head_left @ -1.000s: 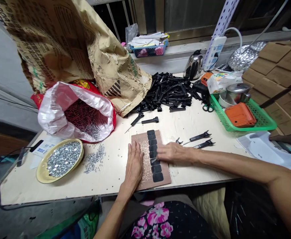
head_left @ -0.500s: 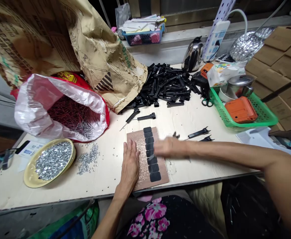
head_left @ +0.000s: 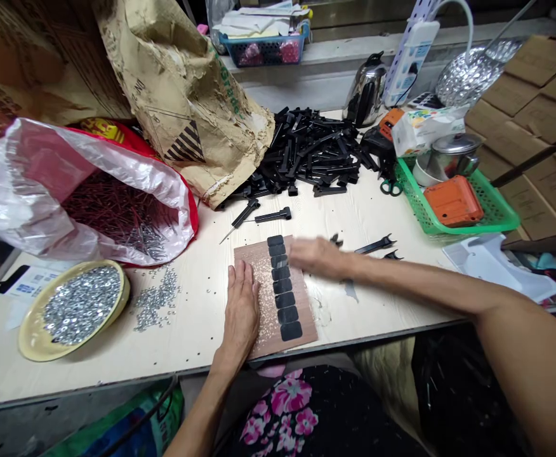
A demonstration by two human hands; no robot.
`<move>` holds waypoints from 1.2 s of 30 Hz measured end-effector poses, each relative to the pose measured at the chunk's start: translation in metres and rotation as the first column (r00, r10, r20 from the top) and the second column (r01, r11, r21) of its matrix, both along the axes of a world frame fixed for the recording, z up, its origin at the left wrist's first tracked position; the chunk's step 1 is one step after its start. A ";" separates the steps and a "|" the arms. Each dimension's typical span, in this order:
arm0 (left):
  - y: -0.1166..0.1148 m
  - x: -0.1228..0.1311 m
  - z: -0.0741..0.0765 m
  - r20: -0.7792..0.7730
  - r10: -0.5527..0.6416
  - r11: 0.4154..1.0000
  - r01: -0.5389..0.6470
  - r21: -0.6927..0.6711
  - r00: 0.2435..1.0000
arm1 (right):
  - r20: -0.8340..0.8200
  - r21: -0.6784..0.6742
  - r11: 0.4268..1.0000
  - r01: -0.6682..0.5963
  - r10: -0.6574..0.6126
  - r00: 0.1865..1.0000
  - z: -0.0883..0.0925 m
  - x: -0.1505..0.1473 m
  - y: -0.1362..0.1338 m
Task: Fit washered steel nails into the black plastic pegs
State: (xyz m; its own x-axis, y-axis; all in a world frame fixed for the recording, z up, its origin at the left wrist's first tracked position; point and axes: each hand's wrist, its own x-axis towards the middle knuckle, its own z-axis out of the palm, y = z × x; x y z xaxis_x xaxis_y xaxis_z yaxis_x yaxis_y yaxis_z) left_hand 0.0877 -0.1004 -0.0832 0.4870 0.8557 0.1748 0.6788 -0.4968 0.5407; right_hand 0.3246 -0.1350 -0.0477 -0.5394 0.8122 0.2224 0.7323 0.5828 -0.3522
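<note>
Brown board [head_left: 268, 336] under L hand [head_left: 242, 311], fingers flat; R hand [head_left: 313, 256] blurred, grip unclear

A small, cluttered workshop. Its pale worktop [head_left: 187, 324] carries a heap of black parts [head_left: 306, 152], a yellow bowl [head_left: 29, 337] of metal washers [head_left: 82, 304] and an open bag [head_left: 25, 165] of thin, dark red pieces [head_left: 111, 203]; stacked cardboard boxes [head_left: 539, 136] stand at the right, a metal kettle [head_left: 367, 92] at the back.

head view, forward and down
</note>
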 end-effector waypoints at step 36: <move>0.017 -0.113 0.029 0.089 0.405 0.889 -0.415 0.193 0.910 | 0.425 0.033 0.924 0.380 -0.357 0.832 -0.006 -0.039 0.141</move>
State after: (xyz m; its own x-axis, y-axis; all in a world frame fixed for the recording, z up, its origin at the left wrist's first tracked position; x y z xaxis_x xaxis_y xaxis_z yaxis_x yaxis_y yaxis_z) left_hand -0.0251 -0.0837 -0.0541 0.0881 0.9212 0.3791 0.8230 -0.2818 0.4933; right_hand 0.2860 0.0060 -0.0540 -0.2301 0.9732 -0.0012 0.9731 0.2300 0.0124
